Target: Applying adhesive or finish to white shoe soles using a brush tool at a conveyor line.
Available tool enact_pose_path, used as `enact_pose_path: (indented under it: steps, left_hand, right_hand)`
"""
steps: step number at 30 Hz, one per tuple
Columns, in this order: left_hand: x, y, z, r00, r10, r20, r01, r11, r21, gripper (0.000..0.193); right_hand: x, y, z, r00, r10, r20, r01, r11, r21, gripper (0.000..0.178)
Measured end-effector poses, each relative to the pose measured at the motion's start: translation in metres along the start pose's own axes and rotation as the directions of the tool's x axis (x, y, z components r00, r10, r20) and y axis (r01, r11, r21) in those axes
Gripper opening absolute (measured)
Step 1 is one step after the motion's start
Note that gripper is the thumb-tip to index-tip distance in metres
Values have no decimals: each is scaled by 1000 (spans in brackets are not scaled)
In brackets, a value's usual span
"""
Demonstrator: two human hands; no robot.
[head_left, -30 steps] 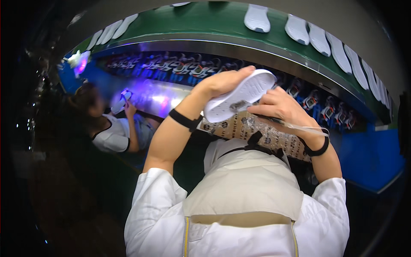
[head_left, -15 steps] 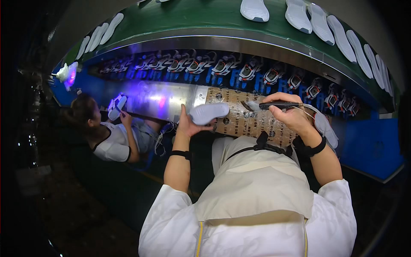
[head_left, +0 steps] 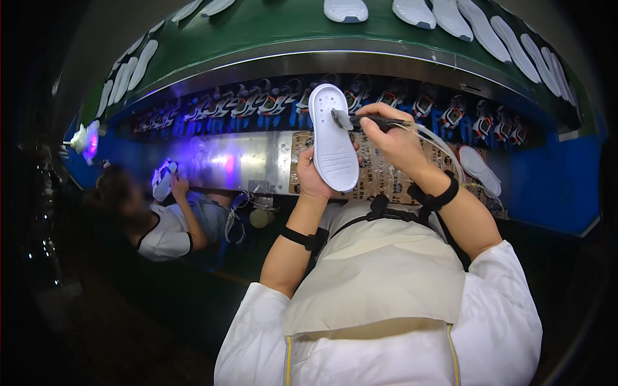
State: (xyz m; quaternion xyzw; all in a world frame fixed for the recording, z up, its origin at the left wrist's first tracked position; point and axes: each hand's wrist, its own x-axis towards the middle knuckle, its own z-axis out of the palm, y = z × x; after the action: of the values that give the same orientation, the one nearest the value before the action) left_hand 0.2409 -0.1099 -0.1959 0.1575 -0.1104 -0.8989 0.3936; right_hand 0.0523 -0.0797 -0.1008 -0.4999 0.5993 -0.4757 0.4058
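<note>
A white shoe sole [head_left: 334, 151] stands nearly upright in the middle, its inner face with small holes and ridges turned toward me. My left hand [head_left: 313, 175] grips its lower left edge, some fingers hidden behind it. Closed around a black brush handle is my right hand [head_left: 398, 143]. The grey bristles of the brush [head_left: 342, 119] touch the upper right part of the sole. A pale tube [head_left: 439, 140] runs from the handle's end over my right wrist.
A bench [head_left: 273, 151], partly covered in brown tape, lies beneath my hands. One shoe sole [head_left: 479, 169] rests at its right. Several shoes [head_left: 273, 103] line the shelf behind; soles lie on a green belt [head_left: 277, 33]. At left, a person [head_left: 168, 225] holds a shoe near a purple lamp [head_left: 87, 140].
My left hand has raised the sole and turned its inner face toward me. My right hand has moved left and up, bringing the brush from the bench onto the sole.
</note>
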Motion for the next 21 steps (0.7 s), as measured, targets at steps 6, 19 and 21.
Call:
enact_pose_path:
  steps: [6,19,21]
  left_hand:
    - [7,1,37,984,177,-9,-176,982,72,62]
    - [-17,2,67,959,10,283,-45,992,119,59]
    - [-15,4,50,982,32,188,-40,998,43,60]
  right_hand:
    - [-20,-8,10,811,-563,162,584,756,-294,24]
    - [9,-30,-6,665,-739,-105,664,650,-369,26]
    - [9,-29,5,577,-815,-52,744,551,-378,31]
